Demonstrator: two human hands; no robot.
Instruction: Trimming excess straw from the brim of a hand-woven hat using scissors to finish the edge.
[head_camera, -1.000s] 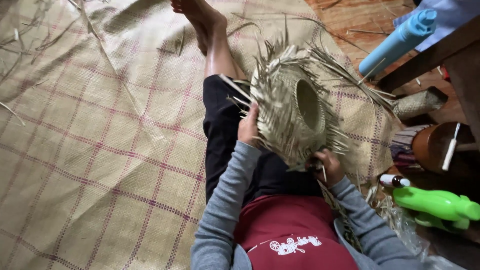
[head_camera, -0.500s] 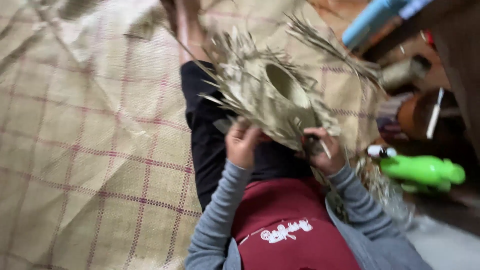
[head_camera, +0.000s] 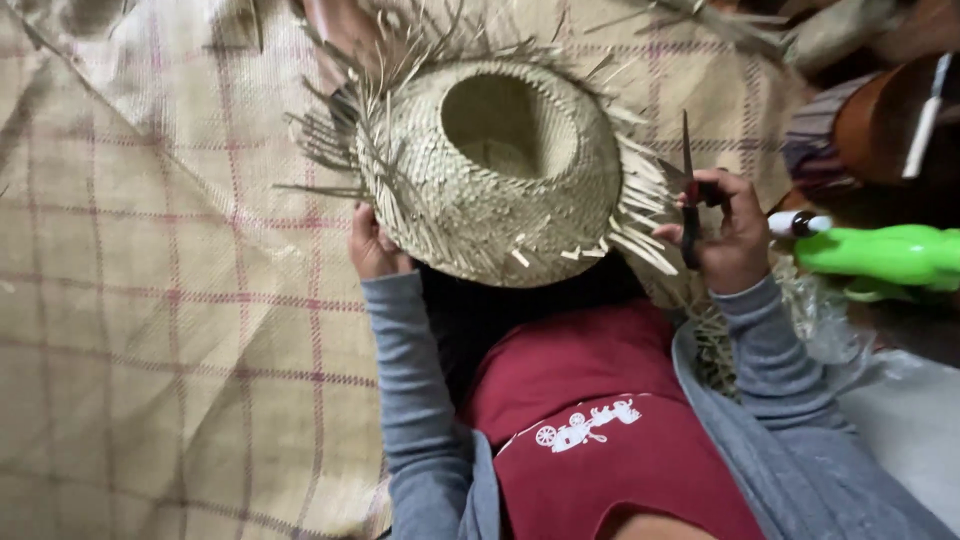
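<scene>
A round woven straw basket (head_camera: 490, 175), opening up, w/ loose strand ends sticking out all round, is held over the lap; its lower-left edge is gripped by the left hand (head_camera: 373, 245), fingers curled under. Scissors (head_camera: 690, 195) are clasped in the closed right hand (head_camera: 730, 235), blades up, just beside the basket's right fringe. A checked woven mat (head_camera: 170, 300) is spread beneath; a green plastic bottle (head_camera: 885, 255) lies at right.

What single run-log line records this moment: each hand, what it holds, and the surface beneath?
left hand: grips woven basket at its edge | right hand: grips scissors, blades up, beside basket's loose strands | surface: checked mat
</scene>
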